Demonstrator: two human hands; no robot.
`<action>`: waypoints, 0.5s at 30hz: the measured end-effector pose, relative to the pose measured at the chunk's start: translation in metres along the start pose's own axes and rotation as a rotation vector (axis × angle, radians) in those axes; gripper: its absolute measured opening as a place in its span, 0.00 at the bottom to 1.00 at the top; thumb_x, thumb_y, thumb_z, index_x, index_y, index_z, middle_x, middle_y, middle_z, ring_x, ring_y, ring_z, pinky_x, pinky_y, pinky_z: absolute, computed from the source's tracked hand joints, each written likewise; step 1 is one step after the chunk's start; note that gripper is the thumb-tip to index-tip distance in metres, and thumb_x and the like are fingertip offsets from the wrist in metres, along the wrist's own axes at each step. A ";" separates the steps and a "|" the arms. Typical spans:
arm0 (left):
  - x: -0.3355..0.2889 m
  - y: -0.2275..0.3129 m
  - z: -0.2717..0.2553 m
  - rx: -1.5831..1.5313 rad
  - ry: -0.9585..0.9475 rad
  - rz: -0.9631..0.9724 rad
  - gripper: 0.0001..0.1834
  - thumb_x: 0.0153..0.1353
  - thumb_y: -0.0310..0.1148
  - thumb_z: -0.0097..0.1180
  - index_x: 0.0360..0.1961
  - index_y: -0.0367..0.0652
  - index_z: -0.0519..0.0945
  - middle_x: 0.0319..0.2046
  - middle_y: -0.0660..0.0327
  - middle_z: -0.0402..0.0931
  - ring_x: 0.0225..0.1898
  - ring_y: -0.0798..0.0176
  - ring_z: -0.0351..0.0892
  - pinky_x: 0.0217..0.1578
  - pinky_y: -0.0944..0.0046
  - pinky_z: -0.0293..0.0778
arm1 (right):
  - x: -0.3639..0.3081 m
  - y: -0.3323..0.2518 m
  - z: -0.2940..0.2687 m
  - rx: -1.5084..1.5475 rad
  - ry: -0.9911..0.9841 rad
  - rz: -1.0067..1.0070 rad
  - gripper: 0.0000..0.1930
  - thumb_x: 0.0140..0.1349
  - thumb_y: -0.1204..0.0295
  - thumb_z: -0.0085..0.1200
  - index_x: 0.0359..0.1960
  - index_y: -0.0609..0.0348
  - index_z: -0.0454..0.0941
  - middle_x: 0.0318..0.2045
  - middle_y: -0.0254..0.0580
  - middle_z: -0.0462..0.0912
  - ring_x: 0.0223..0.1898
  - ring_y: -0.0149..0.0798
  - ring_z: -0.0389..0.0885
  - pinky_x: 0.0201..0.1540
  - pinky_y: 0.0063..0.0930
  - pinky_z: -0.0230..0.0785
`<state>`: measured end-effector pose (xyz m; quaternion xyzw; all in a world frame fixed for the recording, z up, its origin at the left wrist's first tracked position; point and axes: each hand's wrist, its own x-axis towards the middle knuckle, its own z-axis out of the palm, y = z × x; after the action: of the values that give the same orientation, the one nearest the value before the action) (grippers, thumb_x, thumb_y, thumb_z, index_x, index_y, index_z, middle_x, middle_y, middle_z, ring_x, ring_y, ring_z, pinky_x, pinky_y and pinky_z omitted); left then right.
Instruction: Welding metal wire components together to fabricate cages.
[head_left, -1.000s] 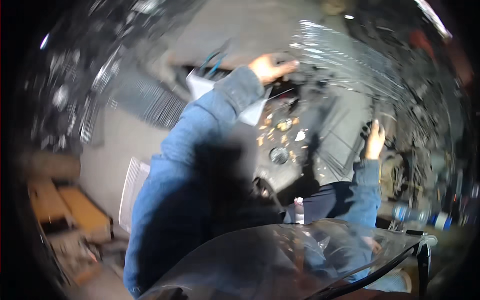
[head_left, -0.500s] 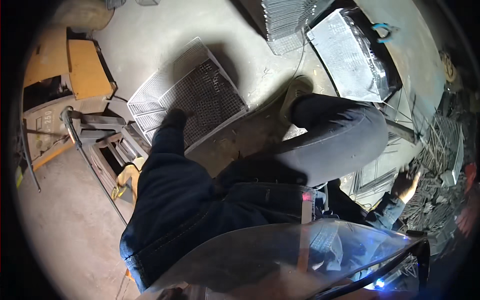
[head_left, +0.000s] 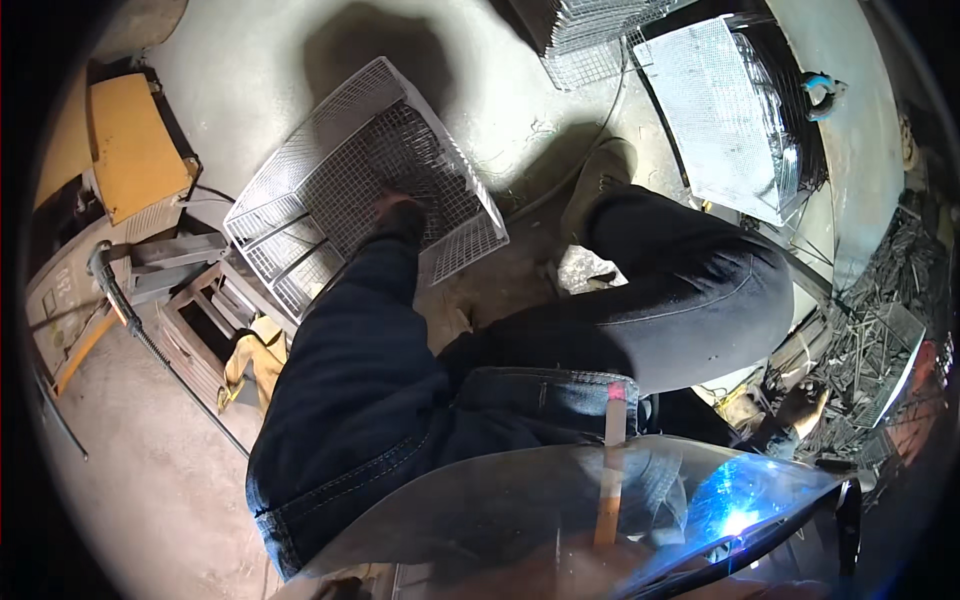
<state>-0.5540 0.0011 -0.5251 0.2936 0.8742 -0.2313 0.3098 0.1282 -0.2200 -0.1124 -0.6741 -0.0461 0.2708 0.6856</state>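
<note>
My left hand (head_left: 396, 205), dark in the shadow, reaches into a wire mesh basket (head_left: 270, 215) on the floor ahead. It lies against the dark mesh inside; its fingers are too dim to tell whether they grip the wire. The basket is tilted, with bars across its near left part. Far to the right, my right hand (head_left: 802, 408) is low beside a heap of thin dark metal strips (head_left: 865, 355). Its fingers look apart, and I see nothing held in them.
Stacked mesh panels (head_left: 590, 45) stand at the top. A mesh-covered box (head_left: 710, 110) is at upper right, with blue-handled pliers (head_left: 820, 92) beside it. At left are a yellow-panelled machine (head_left: 130, 145), a torch hose (head_left: 165, 350) and a yellow glove (head_left: 255, 365). A clear visor (head_left: 480, 510) crosses below.
The basket has turned and tilted, and my left hand has gone farther right into it. My right hand has moved down beside the metal strips. The view has also shifted.
</note>
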 end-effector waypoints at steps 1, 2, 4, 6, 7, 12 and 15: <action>-0.008 -0.001 -0.017 -0.005 0.007 0.001 0.44 0.48 0.56 0.60 0.63 0.52 0.58 0.60 0.49 0.59 0.60 0.42 0.62 0.57 0.45 0.63 | 0.001 0.000 -0.002 0.018 0.010 -0.008 0.10 0.62 0.62 0.51 0.34 0.56 0.77 0.29 0.37 0.80 0.32 0.35 0.76 0.39 0.30 0.68; -0.016 -0.002 -0.030 -0.091 -0.017 0.029 0.44 0.48 0.55 0.60 0.63 0.49 0.58 0.59 0.49 0.62 0.58 0.44 0.65 0.57 0.48 0.64 | 0.002 -0.001 -0.005 0.031 0.023 -0.021 0.10 0.62 0.63 0.51 0.34 0.56 0.77 0.27 0.36 0.80 0.30 0.35 0.76 0.37 0.30 0.68; -0.005 -0.017 -0.032 -0.183 -0.023 0.047 0.43 0.49 0.53 0.60 0.63 0.47 0.59 0.58 0.49 0.64 0.57 0.46 0.67 0.57 0.51 0.64 | 0.009 0.002 -0.006 0.029 0.022 -0.032 0.10 0.63 0.63 0.50 0.33 0.57 0.77 0.27 0.36 0.79 0.30 0.35 0.76 0.37 0.28 0.68; 0.049 -0.066 -0.031 -0.271 0.042 0.427 0.43 0.45 0.51 0.65 0.60 0.41 0.65 0.54 0.49 0.70 0.54 0.51 0.71 0.53 0.58 0.68 | 0.025 0.020 0.004 0.039 0.005 -0.020 0.10 0.63 0.64 0.49 0.33 0.58 0.77 0.29 0.36 0.80 0.32 0.35 0.76 0.38 0.27 0.68; 0.055 -0.070 -0.040 -0.273 0.054 0.421 0.43 0.45 0.51 0.65 0.60 0.41 0.65 0.54 0.49 0.70 0.54 0.51 0.71 0.53 0.58 0.68 | 0.027 0.020 0.001 0.041 -0.042 -0.008 0.10 0.63 0.64 0.49 0.34 0.58 0.77 0.30 0.36 0.80 0.32 0.35 0.76 0.38 0.26 0.67; 0.017 -0.056 -0.125 -0.166 -0.322 0.596 0.28 0.48 0.50 0.62 0.43 0.37 0.80 0.37 0.53 0.81 0.37 0.57 0.80 0.39 0.59 0.74 | 0.039 0.005 -0.024 0.031 -0.111 -0.017 0.10 0.64 0.65 0.48 0.35 0.58 0.76 0.31 0.35 0.80 0.30 0.33 0.75 0.35 0.27 0.68; 0.027 -0.103 -0.183 -0.051 -0.260 0.695 0.25 0.50 0.49 0.61 0.40 0.39 0.81 0.29 0.57 0.80 0.27 0.63 0.78 0.30 0.62 0.74 | 0.060 0.024 -0.004 0.011 -0.021 0.041 0.10 0.64 0.64 0.50 0.34 0.58 0.76 0.30 0.33 0.79 0.30 0.33 0.75 0.33 0.26 0.68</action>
<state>-0.7133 0.0446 -0.3922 0.5334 0.6812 -0.1256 0.4854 0.1734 -0.1994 -0.1534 -0.6682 -0.0380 0.2925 0.6831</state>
